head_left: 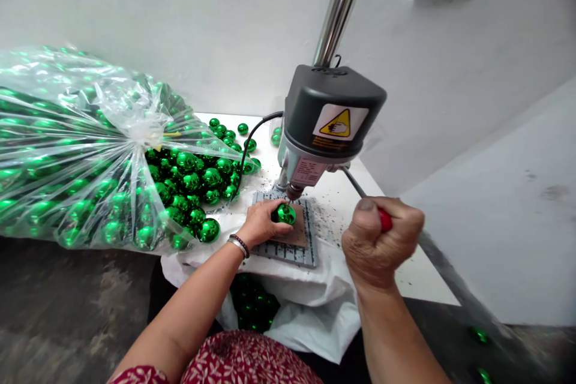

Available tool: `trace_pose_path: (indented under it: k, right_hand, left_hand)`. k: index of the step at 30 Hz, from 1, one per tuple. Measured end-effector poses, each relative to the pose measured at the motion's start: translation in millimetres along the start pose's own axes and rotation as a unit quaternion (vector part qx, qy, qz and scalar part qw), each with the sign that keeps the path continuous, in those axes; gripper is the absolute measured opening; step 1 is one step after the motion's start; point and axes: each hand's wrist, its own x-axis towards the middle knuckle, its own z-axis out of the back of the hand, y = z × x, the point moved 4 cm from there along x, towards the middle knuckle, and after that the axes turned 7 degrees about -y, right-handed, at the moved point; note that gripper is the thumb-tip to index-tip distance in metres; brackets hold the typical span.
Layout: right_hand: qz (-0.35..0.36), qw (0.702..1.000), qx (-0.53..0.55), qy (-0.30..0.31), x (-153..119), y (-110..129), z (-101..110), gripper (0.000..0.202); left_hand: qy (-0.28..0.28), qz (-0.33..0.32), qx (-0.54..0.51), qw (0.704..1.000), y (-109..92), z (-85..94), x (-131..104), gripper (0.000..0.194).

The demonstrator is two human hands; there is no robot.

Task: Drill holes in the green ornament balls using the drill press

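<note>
My left hand point(264, 223) is closed round a shiny green ball point(287, 214) on a brown board point(297, 231), which lies on the grey slotted base point(310, 255) of a bench drill press. Directly over the ball is the chuck point(294, 192) of the drill press point(330, 117); whether the bit is inside the ball I cannot tell. My right hand point(382, 240) is wrapped round the red knob point(386, 219) of the feed lever point(353, 181), on the machine's right side.
A clear plastic bag point(139, 123) full of green balls covers the table's left side, with loose balls point(211, 177) spilling out. A white sack point(315, 312) below the table edge holds more. Dark shavings are scattered on the white table point(405, 264). A black cable point(252, 135) runs behind.
</note>
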Motion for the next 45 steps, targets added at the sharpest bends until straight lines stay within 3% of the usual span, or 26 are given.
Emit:
trace_pose_path:
  k: [5,9,14,17,20,22,24,27,30,34,37,39,42,45]
  right_hand:
    - [-0.007,1.000,0.008,0.003,-1,0,0,0.009]
    - [-0.052,0.998,-0.018,-0.014,29,3,-3,0.017]
    - [-0.141,0.990,-0.022,0.013,66,5,-14,0.027]
    - [-0.164,0.986,-0.019,0.016,69,4,-16,0.028]
    - [-0.166,0.986,-0.024,0.018,66,1,-16,0.025]
    - [-0.160,0.987,-0.027,0.018,64,-1,-17,0.022]
    - [-0.150,0.988,-0.025,0.014,64,-1,-17,0.020]
    - [-0.139,0.990,-0.015,0.009,64,0,-18,0.019]
    - [-0.137,0.990,-0.001,0.010,64,1,-18,0.018]
    - [-0.145,0.989,0.004,0.024,64,0,-17,0.022]
    - [-0.142,0.989,0.003,0.028,63,0,-17,0.025]
    - [-0.139,0.990,0.005,0.027,63,0,-17,0.025]
    - [-0.137,0.990,0.009,0.020,62,1,-17,0.025]
    - [-0.139,0.990,0.018,0.022,62,4,-17,0.024]
  left_hand:
    - [0.002,0.001,-0.007,1.000,-1,0.1,1,0.062]
    - [-0.019,-0.007,-0.031,0.999,0,-3.2,0,0.062]
    - [-0.020,-0.055,-0.069,0.996,2,-3.2,-13,0.063]
    - [0.004,-0.112,-0.065,0.992,3,4.3,-32,0.068]
    - [0.016,-0.147,-0.046,0.988,4,25.1,-53,0.076]
    - [0.002,-0.136,0.004,0.991,5,46.8,-64,0.068]
    - [-0.029,-0.092,0.127,0.987,7,71.2,-73,0.045]
    - [-0.046,0.012,0.359,0.932,15,99.9,-82,0.031]
    - [0.005,0.042,0.445,0.895,21,104.1,-85,0.035]
    - [0.053,0.058,0.458,0.886,28,96.7,-81,0.042]
    - [0.025,0.063,0.426,0.902,24,100.3,-73,0.043]
    - [-0.030,0.052,0.346,0.936,17,104.0,-67,0.049]
    - [-0.080,0.074,0.123,0.986,10,97.3,-57,0.053]
    - [-0.062,0.144,-0.130,0.979,13,70.4,-46,0.060]
